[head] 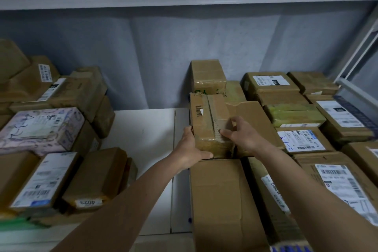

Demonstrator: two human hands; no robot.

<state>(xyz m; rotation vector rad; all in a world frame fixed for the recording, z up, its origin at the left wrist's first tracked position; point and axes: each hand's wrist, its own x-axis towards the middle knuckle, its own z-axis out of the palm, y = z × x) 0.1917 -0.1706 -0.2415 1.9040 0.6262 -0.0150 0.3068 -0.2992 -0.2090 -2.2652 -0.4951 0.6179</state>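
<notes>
The person is leaning into a shelf bay full of parcels, and the thing to steer by is the big plain carton (pixel 221 200) lying closest to them. Right behind that carton's far edge sits the taped box (pixel 208 120), a small brown one with a barcode sticker on top and a wide strip of tape down its middle. Both hands are on it. The left hand (pixel 191 149) clasps the box's near left corner, fingers up the side wall and thumb hooked along the lower front edge, just above the carton's far left corner. The right hand (pixel 244 135) reaches over the carton's far right corner and closes on the box's near right edge, thumb pressed on the tape, the other fingers curled down the right side. Whether the box is lifted or resting I cannot tell.

Beyond the carton, behind the taped box, a taller upright box (pixel 207 75) stands against the grey backing sheet (pixel 163 57). Off the carton's far right corner lies a box with a loose flap (pixel 255 120), and further right a yellow-green wrapped parcel (pixel 294 114). Left of the carton runs the white shelf board (pixel 143 133), and well left of it a lilac patterned parcel (pixel 41 127)
</notes>
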